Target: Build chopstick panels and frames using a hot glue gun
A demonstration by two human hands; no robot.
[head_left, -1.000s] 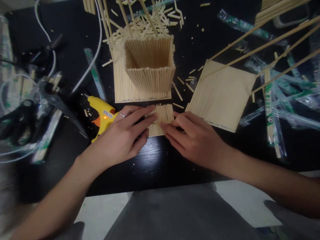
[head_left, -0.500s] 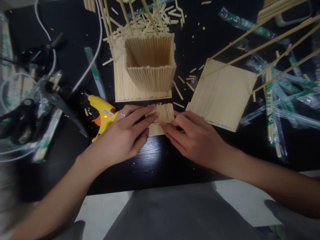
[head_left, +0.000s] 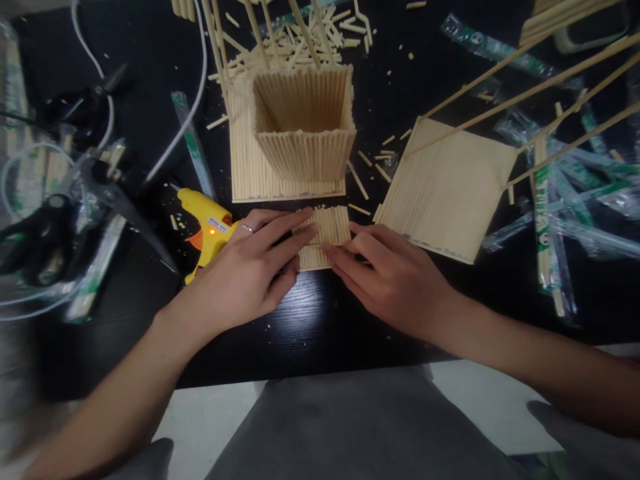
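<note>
A small panel of wooden sticks (head_left: 334, 224) glued side by side sits between my hands, with a second short strip of sticks (head_left: 314, 259) along its near side. My left hand (head_left: 255, 263) holds the left part, its fingertips on top and its thumb at the near edge. At the right edge, my right hand (head_left: 395, 277) grips the panel between thumb and fingers, which are partly hidden. Just left of my left hand lies a yellow glue gun (head_left: 206, 208) with an orange light lit. Beyond the panel stands an open box of sticks (head_left: 305, 157) on a square stick base (head_left: 243, 180).
A stick board (head_left: 447, 190) with long upright sticks stands to the right, beside plastic-wrapped chopsticks (head_left: 545, 220). Cut stick pieces (head_left: 300, 50) are heaped behind the box. Scissors (head_left: 133, 207), a white cable (head_left: 175, 143) and wrappers lie at left on the black table (head_left: 310, 340).
The view has shifted very slightly. Both hands stay in the same place on the small stick panel, with no clear movement.
</note>
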